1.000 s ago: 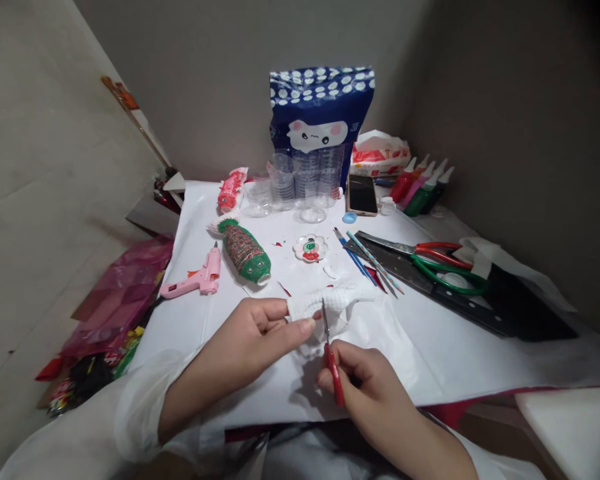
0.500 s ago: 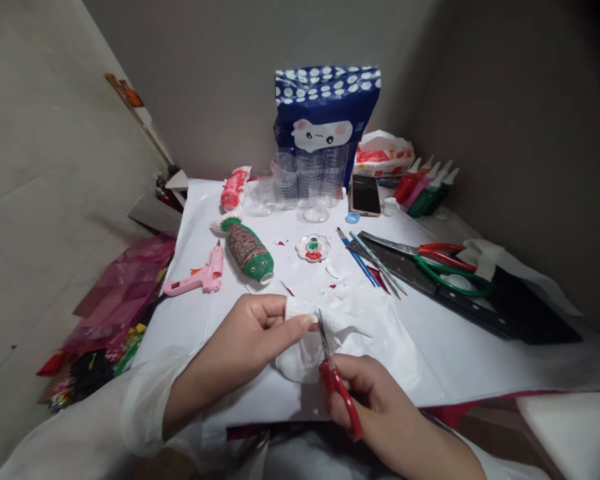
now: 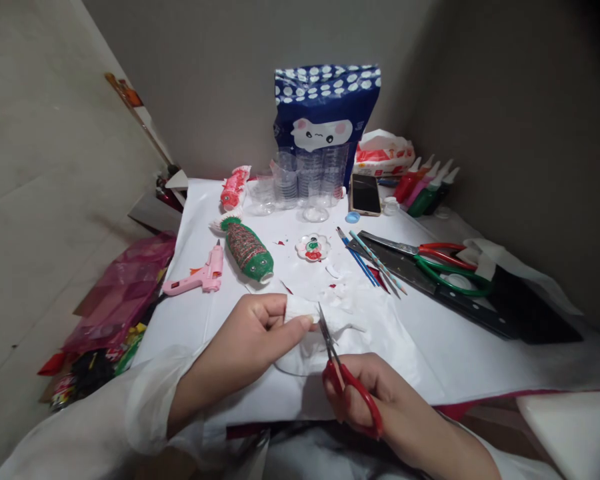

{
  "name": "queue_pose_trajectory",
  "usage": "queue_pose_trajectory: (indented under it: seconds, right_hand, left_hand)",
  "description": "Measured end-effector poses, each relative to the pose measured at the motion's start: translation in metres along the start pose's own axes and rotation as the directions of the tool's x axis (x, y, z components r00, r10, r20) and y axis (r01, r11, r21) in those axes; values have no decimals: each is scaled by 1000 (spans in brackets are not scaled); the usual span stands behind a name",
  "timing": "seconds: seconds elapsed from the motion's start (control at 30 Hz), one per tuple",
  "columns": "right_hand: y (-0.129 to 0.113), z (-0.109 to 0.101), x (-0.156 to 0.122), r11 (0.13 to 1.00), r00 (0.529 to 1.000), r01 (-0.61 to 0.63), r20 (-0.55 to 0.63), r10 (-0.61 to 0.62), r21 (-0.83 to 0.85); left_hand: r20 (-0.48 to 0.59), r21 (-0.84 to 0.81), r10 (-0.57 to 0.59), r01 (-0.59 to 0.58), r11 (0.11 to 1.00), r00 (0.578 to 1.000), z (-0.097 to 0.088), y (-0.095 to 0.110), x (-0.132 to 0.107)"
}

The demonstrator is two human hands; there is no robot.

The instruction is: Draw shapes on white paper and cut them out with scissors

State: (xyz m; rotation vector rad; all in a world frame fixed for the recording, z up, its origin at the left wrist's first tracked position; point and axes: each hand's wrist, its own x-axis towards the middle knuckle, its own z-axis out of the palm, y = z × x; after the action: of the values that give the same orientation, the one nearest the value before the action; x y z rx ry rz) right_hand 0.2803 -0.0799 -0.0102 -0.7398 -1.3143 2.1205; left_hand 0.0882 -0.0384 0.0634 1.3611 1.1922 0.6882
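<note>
My left hand [image 3: 260,353] pinches a piece of white textured fabric [image 3: 300,307] between thumb and fingers, low over the table's near part. My right hand [image 3: 375,393] grips red-handled scissors [image 3: 356,393], with fingers through the loops. Their blades [image 3: 326,330] point up and away, slightly parted, against the fabric by my left thumb. Loose white material lies under and to the right of the blades. Beyond my left hand rests a green fish figure [image 3: 250,250] with a brown-red wrapped body.
A pink glue gun [image 3: 200,272] lies at left, near a red fish figure [image 3: 235,189]. Clear plastic cups [image 3: 307,177] stand before a blue bag [image 3: 325,100]. A paint palette [image 3: 313,247], brushes [image 3: 363,263], large shears [image 3: 445,263], a phone [image 3: 365,195] and paint bottles [image 3: 425,190] occupy the middle and right.
The scissors' handles have spread and my right hand has shifted slightly right and down. My left hand keeps its hold on the white fabric, almost unmoved.
</note>
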Motion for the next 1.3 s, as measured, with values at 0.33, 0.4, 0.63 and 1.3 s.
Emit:
queue_pose_trajectory:
  seconds: [0.33, 0.4, 0.63, 1.3]
  right_hand:
    - [-9, -3, -2, 995, 997, -78, -14, 77, -63]
    - [-12, -5, -4, 993, 996, -89, -1, 89, -78]
    - [-24, -15, -11, 974, 984, -150, 74, 165, -172]
    - [-30, -21, -15, 937, 937, -251, 184, 298, -242]
  left_hand:
    - [46, 107, -3, -2, 994, 999, -5, -12, 1]
    - [63, 102, -2, -4, 995, 998, -5, -14, 2]
    - [158, 7, 6, -7, 1000, 987, -8, -10, 0]
    - [353, -54, -106, 133, 990, 930, -19, -16, 0]
